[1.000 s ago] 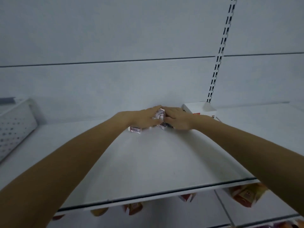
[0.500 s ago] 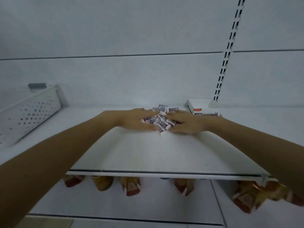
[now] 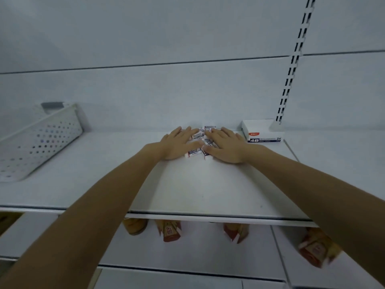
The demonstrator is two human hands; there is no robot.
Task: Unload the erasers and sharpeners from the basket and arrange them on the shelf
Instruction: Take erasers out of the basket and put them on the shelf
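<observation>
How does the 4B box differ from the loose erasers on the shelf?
The 4B box is one large carton; the erasers are many small pieces. The 4B box sits apart, untouched; the erasers lie jumbled, partly under the left hand and right hand. Both are white with dark print, on one shelf.

"4B" and "24" on white box
</observation>
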